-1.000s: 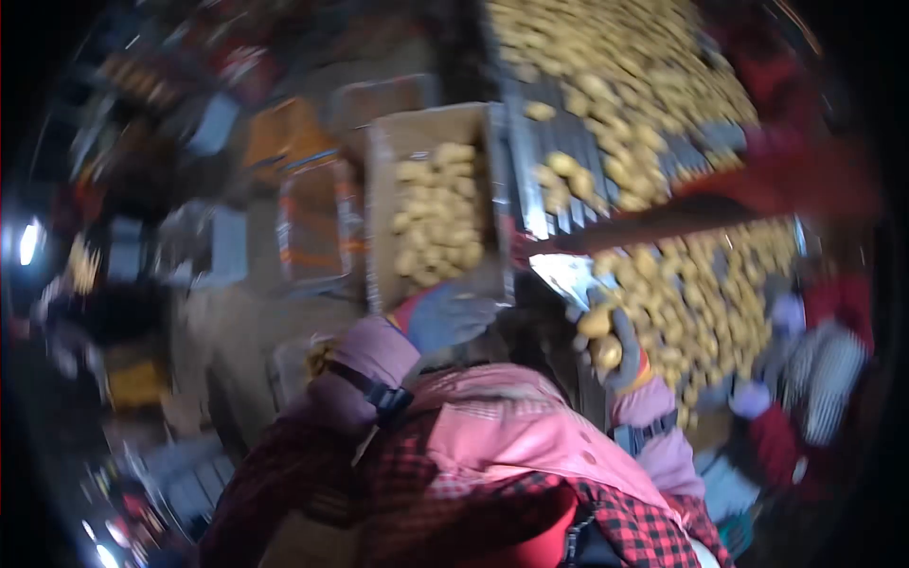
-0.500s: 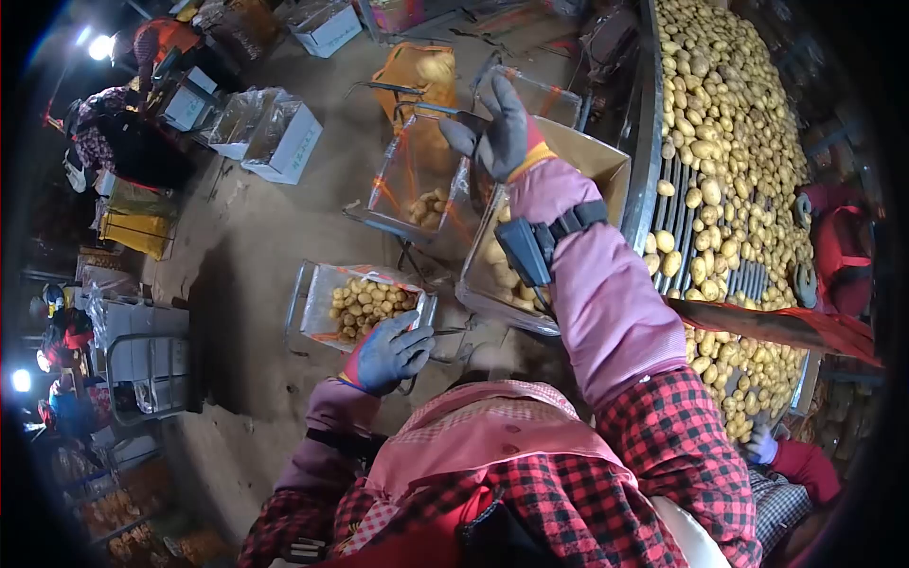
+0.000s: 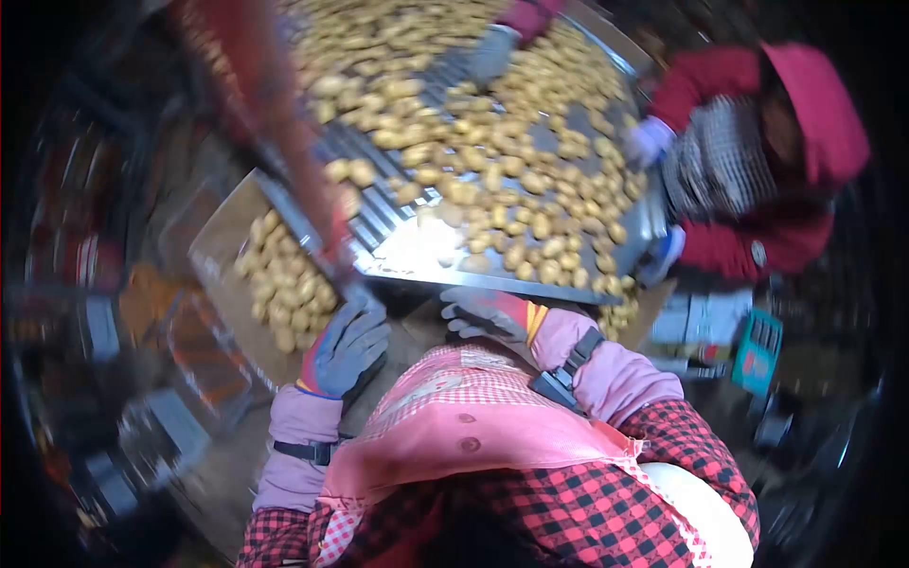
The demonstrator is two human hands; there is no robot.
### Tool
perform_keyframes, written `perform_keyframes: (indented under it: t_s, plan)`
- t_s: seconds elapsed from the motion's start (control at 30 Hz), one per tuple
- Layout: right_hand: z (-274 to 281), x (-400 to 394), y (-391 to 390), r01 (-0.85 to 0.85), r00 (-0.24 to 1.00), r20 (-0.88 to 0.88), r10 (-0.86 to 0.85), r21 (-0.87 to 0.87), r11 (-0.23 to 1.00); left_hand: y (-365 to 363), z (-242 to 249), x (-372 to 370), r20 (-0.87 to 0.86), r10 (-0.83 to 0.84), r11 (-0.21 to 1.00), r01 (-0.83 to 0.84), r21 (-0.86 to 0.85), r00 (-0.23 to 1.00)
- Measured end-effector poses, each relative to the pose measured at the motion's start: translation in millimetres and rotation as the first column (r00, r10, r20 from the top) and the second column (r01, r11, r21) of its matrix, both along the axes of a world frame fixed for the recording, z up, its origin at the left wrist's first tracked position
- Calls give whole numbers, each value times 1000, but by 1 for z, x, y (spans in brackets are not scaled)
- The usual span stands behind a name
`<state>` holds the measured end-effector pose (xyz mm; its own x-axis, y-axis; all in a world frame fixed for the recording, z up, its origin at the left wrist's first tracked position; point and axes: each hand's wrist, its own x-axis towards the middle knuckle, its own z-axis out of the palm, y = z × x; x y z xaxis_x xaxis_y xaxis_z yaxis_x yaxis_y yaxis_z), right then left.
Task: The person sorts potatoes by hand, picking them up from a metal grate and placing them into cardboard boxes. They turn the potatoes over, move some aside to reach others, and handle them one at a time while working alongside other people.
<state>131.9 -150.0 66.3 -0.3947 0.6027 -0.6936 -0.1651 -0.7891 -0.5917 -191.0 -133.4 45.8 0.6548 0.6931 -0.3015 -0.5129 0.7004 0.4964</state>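
Note:
My left hand point(image 3: 348, 346), in a grey glove, is at the near corner of a metal sorting table point(image 3: 492, 282). Its fingers are stretched out and hold nothing I can see; contact with the corner cannot be made out. In front of my body, just below the table's near edge, my right hand point(image 3: 485, 314) has its gloved fingers extended with nothing in them. Many yellow potatoes point(image 3: 516, 227) lie across the table. Beside my left hand stands a cardboard box point(image 3: 222, 232) holding more potatoes point(image 3: 289, 284).
A red-covered bar point(image 3: 284, 123) crosses the table's left side above metal rollers point(image 3: 374, 204). At the right a co-worker in dark red sleeves point(image 3: 720, 246) leans over the potatoes; another gloved hand point(image 3: 494, 55) reaches in at the top. A teal device point(image 3: 757, 350) lies at right.
My view has swung right, from the floor crates to the table. My right hand has come down from its raised position to the table's near edge; my left hand is away from the small potato crate.

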Motion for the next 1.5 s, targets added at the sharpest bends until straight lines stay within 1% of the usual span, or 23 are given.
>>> perform_keyframes:
  t_s: [0.07, 0.13, 0.2, 0.23, 0.27, 0.3, 0.37, 0.4, 0.43, 0.53, 0.6, 0.67, 0.73, 0.77, 0.87, 1.07, 1.17, 1.23, 1.33, 1.37, 1.43, 1.47, 1.5]
  plan:
    - [-19, 39, -36, 172, 984, -57, -171, 23, 985, 37, 19, 64, -143, -94, 995, 97, 15, 985]
    - [-53, 59, -79, 335, 940, -86, -329, 56, 941, 65, -10, 121, -365, -113, 844, 283, 455, 924]
    - [-99, 81, -119, 320, 947, -111, -301, 264, 910, 93, -13, 174, -651, 140, 266, 605, 750, 746]
    - [-134, 92, -138, 244, 968, -50, -246, 418, 875, 100, -17, 199, -683, 351, 52, 715, 697, 640]
    - [-137, 101, -145, -162, 935, 336, -113, 689, 707, 106, -22, 219, -631, 563, -131, 812, 569, 533]
    - [-140, 109, -152, -539, 710, 668, -224, 720, 437, 118, -39, 230, -655, 600, -167, 872, 459, 459]
    - [-116, 118, -148, -599, 577, 726, -374, 688, 411, 147, -48, 238, -688, 619, -219, 925, 311, 378]
    - [-113, 125, -146, -631, 502, 742, -444, 665, 399, 155, -40, 238, -638, 682, -215, 932, 292, 357]
    - [-115, 125, -136, -10, 746, 460, -481, 730, 683, 161, -41, 232, -579, 761, -147, 947, 286, 294]
    - [-29, 131, -79, 161, 618, 626, -476, 492, 856, 164, -46, 216, -498, 845, -15, 939, 343, 195]
    - [-71, 134, -76, -34, 445, 750, -490, 561, 827, 138, -67, 211, -602, 790, 95, 944, 315, 121]
    - [-79, 152, -59, -191, 312, 790, -528, 596, 780, 111, -49, 205, -648, 711, 33, 907, 419, 274]
    - [-64, 182, -29, -290, 260, 778, -572, 628, 722, 103, -39, 192, -753, 537, 104, 855, 507, 381]
    - [-81, 200, -19, -399, 105, 827, -552, 544, 739, 101, -38, 183, -740, 551, 88, 855, 511, 385]
    - [-82, 232, 38, -448, 74, 860, -505, 481, 754, 104, -39, 163, -714, 580, 133, 819, 558, 392]
    - [-58, 232, 133, -447, -127, 991, 43, -96, 890, 97, -15, 178, -700, 538, 242, 710, 661, 469]
    - [-84, 243, 153, -451, -105, 993, 48, -90, 888, 93, -8, 194, -758, 418, 320, 699, 639, 501]
    - [-92, 250, 159, -474, -84, 996, 40, -75, 877, 88, -7, 213, -761, 106, 660, 527, 536, 641]
    - [-84, 233, 152, -464, 66, 993, -100, 119, 878, 99, -6, 250, -478, -252, 895, 391, 216, 841]
    - [-80, 218, 144, -401, 104, 959, -263, 282, 871, 107, -8, 260, -326, -300, 951, 309, -25, 897]
    - [-73, 180, 124, -341, 343, 796, -499, 601, 723, 118, -5, 277, -91, -242, 908, 192, -373, 966]
    - [-66, 162, 118, -274, 594, 729, -341, 582, 765, 124, 6, 282, -110, -226, 904, 166, -395, 968]
    - [-38, 146, 106, -417, 611, 768, -190, 517, 747, 125, -13, 278, -97, -229, 928, 187, -321, 969]
